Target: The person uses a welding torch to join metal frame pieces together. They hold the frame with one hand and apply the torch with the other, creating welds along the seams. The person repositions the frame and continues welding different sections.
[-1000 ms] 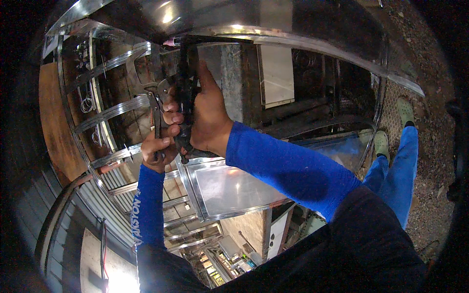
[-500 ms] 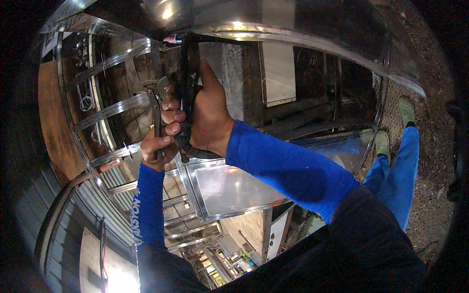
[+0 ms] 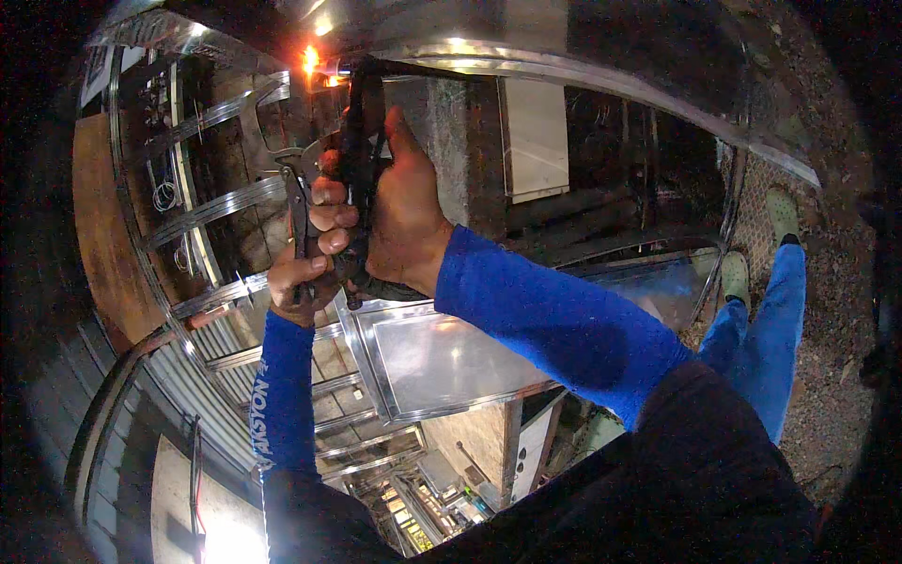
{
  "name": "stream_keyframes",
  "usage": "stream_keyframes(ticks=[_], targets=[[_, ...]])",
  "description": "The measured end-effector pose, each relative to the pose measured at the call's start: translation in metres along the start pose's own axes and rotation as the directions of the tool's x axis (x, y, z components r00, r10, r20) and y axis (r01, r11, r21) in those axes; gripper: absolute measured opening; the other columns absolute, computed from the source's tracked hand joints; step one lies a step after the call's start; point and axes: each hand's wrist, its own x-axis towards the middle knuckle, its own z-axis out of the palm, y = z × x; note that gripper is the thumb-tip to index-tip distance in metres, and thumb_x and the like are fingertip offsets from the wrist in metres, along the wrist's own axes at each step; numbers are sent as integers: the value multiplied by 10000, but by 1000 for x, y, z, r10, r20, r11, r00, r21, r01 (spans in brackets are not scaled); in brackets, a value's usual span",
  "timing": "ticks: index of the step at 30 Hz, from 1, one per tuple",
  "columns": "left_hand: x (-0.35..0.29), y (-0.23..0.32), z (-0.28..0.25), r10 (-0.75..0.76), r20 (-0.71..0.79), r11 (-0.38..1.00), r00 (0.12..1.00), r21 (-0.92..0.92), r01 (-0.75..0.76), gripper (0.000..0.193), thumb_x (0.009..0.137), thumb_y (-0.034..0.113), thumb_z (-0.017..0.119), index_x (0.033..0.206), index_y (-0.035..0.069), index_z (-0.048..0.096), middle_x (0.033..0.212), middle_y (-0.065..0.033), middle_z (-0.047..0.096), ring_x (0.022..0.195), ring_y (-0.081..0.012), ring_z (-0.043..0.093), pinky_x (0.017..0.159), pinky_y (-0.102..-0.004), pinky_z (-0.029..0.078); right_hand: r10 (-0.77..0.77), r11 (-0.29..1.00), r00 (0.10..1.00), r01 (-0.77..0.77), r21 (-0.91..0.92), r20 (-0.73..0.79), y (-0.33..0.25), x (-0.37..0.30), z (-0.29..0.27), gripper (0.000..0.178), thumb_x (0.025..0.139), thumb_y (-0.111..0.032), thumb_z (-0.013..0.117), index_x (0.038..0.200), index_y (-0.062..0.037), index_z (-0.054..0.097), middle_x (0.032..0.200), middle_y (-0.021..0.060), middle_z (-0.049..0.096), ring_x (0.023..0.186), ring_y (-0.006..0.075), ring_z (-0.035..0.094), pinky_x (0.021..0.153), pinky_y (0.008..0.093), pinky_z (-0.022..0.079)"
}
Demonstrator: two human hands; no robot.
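My right hand point(image 3: 406, 226) is wrapped round a black welding torch point(image 3: 359, 169), its pale nozzle pointing left beneath the metal edge above. Beside the nozzle tip burns a bright orange glow point(image 3: 310, 62), lighting my fingertips red. Close against the right, my left hand point(image 3: 305, 277) is closed on locking clamp pliers point(image 3: 299, 211), whose curved jaw reaches up toward the glowing spot. What the jaw grips at its far end is hard to make out.
A shiny metal panel point(image 3: 583, 42) spans the top. Thin metal framing point(image 3: 211, 211) runs down the left, near a brown board point(image 3: 117, 235). A framed metal sheet point(image 3: 451, 362) lies below my wrists. Legs in blue trousers point(image 3: 775, 329) stand right; a lamp point(image 3: 235, 543) shines lower left.
An orange glow has appeared at the torch tip, where there was none before. Both hands hold almost the same place and the same grip.
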Motion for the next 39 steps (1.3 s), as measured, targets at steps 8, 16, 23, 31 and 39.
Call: stream_keyframes(ticks=[8,16,23,31,39], targets=[[3,6,19,-81,33,995,996,-46,83,675,715,50,680,1334,76,412,1010,-29,542,866,-184,596,751,-333,533,-106,984,993,97,-150,-58,-2,-17,6,753,878,-833,352,912,-121,595,671,32,494,530,168,428,477,336,356],[-4,-5,-7,-170,101,983,980,-54,176,707,725,209,766,1328,19,448,905,-126,575,783,-315,625,637,-409,502,-389,459,899,-1,-888,-202,1,-120,0,268,887,-156,762,1046,-76,561,700,-16,539,552,92,514,473,282,427],[-1,-9,-16,-140,198,984,970,-83,159,702,790,216,722,1388,-22,442,1033,-152,624,895,-294,653,797,-427,522,-578,-683,655,-62,-727,487,-39,-224,101,213,931,-203,706,1060,-40,658,1003,73,668,932,174,619,835,345,507],[5,-8,-21,-106,168,994,980,7,106,705,788,251,707,1390,-17,458,1135,-190,665,964,-328,700,837,-442,573,-315,-941,728,-320,-105,609,-149,-198,195,367,878,-234,763,1192,-67,671,1065,75,668,910,199,617,830,325,498],[-2,2,15,7,396,912,918,-379,156,673,885,127,612,1489,29,332,1416,-303,499,1142,-451,629,965,-534,526,-337,-918,806,-397,22,486,-170,-183,211,268,816,-246,792,1033,-93,756,916,123,654,879,323,627,784,407,487]])
